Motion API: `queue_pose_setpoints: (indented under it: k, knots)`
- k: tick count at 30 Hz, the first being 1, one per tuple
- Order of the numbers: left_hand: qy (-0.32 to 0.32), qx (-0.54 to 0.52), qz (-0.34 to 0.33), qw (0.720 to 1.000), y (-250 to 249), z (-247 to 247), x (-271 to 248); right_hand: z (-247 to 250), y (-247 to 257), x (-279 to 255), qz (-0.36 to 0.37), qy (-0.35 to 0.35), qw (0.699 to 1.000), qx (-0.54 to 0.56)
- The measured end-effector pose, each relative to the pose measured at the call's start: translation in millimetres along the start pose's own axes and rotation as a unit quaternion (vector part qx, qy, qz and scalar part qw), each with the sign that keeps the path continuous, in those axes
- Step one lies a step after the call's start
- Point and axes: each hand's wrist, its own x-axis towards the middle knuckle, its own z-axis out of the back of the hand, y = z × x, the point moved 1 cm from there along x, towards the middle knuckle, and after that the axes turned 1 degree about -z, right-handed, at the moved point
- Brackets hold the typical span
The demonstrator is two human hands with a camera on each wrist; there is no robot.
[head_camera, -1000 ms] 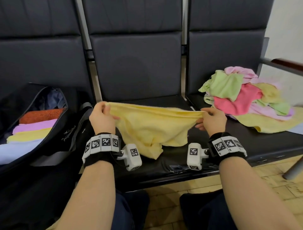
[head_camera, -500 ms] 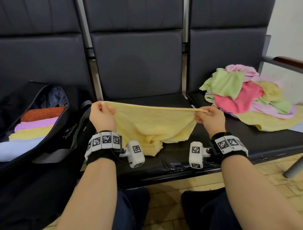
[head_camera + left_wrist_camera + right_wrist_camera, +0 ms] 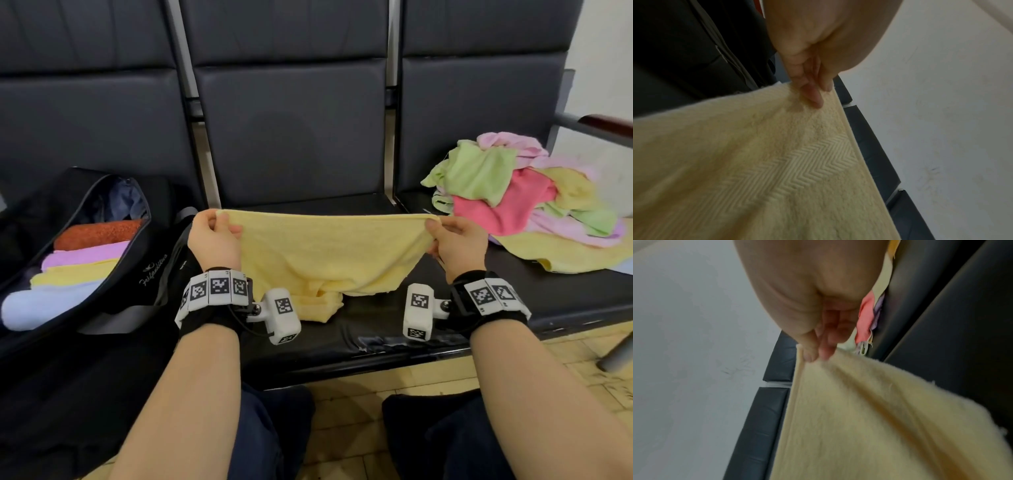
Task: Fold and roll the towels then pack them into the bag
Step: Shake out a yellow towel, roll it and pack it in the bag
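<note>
A pale yellow towel (image 3: 329, 253) hangs stretched above the middle black seat (image 3: 359, 329), its lower folds touching the cushion. My left hand (image 3: 214, 236) pinches its top left corner and my right hand (image 3: 455, 240) pinches the top right corner, the top edge pulled taut between them. In the left wrist view the fingers (image 3: 813, 92) clamp the towel (image 3: 756, 162) near its herringbone band. The right wrist view shows fingertips (image 3: 818, 352) pinching the towel (image 3: 869, 418) edge. An open black bag (image 3: 85, 267) on the left seat holds several rolled towels (image 3: 78, 260).
A loose pile of green, pink, yellow and lilac towels (image 3: 524, 202) lies on the right seat. A chair armrest (image 3: 603, 123) sticks out at the far right. My knees and tiled floor (image 3: 349, 411) are below the seat's front edge.
The towel's top edge has gone from sagging to taut and straight as my hands moved apart. More of the cloth hangs flat, with less bunched on the seat.
</note>
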Motion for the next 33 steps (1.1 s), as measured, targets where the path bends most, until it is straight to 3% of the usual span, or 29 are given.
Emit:
queue_pose_setpoints:
  k: [3, 6, 9, 15, 17, 19, 21, 27, 30, 33]
  knots:
    - [-0.006, -0.054, -0.001, 0.999, -16, 0, -3, -6, 20, -6, -0.003, -0.053, 0.992, 0.115]
    - [-0.018, -0.083, -0.032, 0.996, -47, 4, -2, -7, 57, -10, 0.048, -0.088, 0.982, 0.158]
    - [-0.035, -0.117, -0.100, 0.988, -97, 11, 5, -1, 113, -13, 0.125, -0.105, 0.971, 0.175]
    - [-0.082, -0.185, -0.217, 0.955, -197, 34, 1, 22, 221, -33, 0.298, -0.172, 0.919, 0.194]
    - [-0.071, -0.144, -0.205, 0.965, -210, 40, 0, 29, 234, -34, 0.276, -0.157, 0.937, 0.144]
    - [-0.085, -0.053, -0.123, 0.987, -215, 46, 2, 37, 233, -30, 0.220, -0.146, 0.964, 0.040]
    - [-0.075, 0.004, -0.070, 0.995, -219, 52, -2, 43, 231, -33, 0.199, -0.148, 0.969, -0.010]
    - [-0.025, -0.049, -0.116, 0.992, -234, 55, -12, 55, 241, -43, 0.190, -0.114, 0.975, 0.034]
    - [0.006, -0.028, -0.105, 0.994, -235, 58, -5, 63, 240, -39, 0.160, -0.109, 0.980, 0.041]
    - [0.046, 0.013, -0.051, 0.998, -228, 57, 3, 66, 235, -31, 0.095, -0.079, 0.992, -0.010]
